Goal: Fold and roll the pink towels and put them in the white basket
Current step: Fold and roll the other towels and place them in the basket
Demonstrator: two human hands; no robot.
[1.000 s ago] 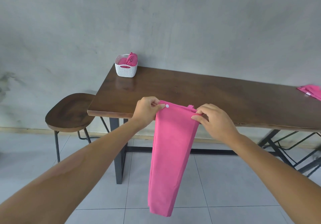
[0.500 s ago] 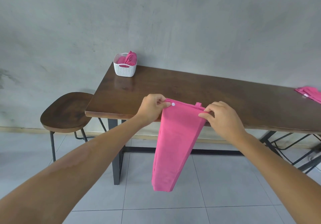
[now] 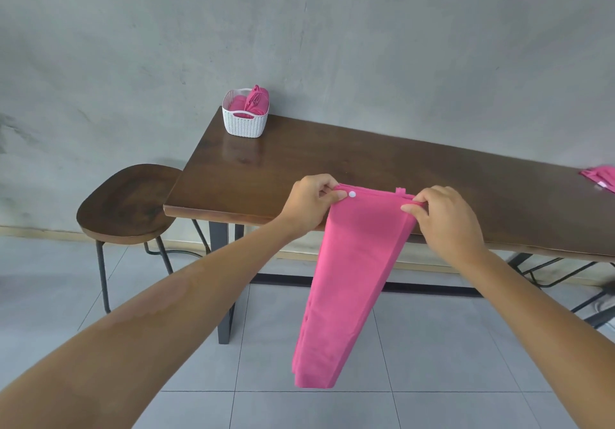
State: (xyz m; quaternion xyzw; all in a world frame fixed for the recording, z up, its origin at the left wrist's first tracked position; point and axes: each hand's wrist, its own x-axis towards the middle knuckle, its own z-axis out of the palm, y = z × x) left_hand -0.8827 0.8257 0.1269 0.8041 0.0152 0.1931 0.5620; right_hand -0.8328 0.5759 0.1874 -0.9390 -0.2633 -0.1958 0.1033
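While both hands' grip pinches hanging pink towel (image 3: 352,282), white basket (image 3: 244,122) holds rolled towels (image 3: 249,104).

- Left hand (image 3: 311,207) and right hand (image 3: 444,220) pinch the top of a pink towel (image 3: 352,282) mid-frame.
- It hangs down.
- White basket (image 3: 244,119) sits upper left on the table (image 3: 332,169).

Basket (image 3: 245,119) on table (image 3: 332,175) far-left corner; stool (image 3: 128,202) left.
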